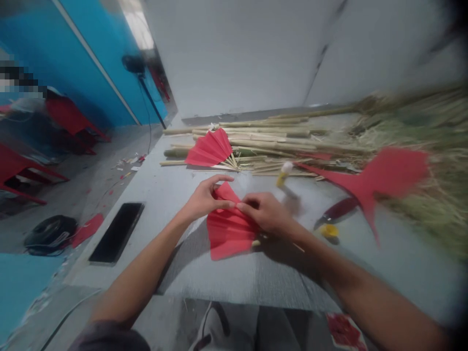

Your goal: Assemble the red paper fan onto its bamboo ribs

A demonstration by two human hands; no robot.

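We note the risks first. The pleated red paper fan [228, 229] lies at centre frame on the grey counter [234, 278], and its thin folds look fragile: a hard pinch or a pull from both sides at once could, in our judgement, tear a pleat or loosen the paper from its slim bamboo ribs. The small glue bottle with a white cap and yellow body [283, 173] stands just above and right of the hands; a sideways sweep of the wrist could knock it over. The frame is blurred toward the right, so fine detail there is uncertain.

Grip, left hand [204, 199]: thumb and forefinger are closed in a pinch on the upper edge of the fan, the other fingers curled loosely. Grip, right hand [266, 212]: fingers folded down over the right side of the fan, near its pivot end, pressing and holding it against the counter.

Nearby: a second open red paper fan [209, 148] rests on a pile of pale bamboo sticks [270, 139] at upper centre; a black phone [117, 233] lies at lower left.
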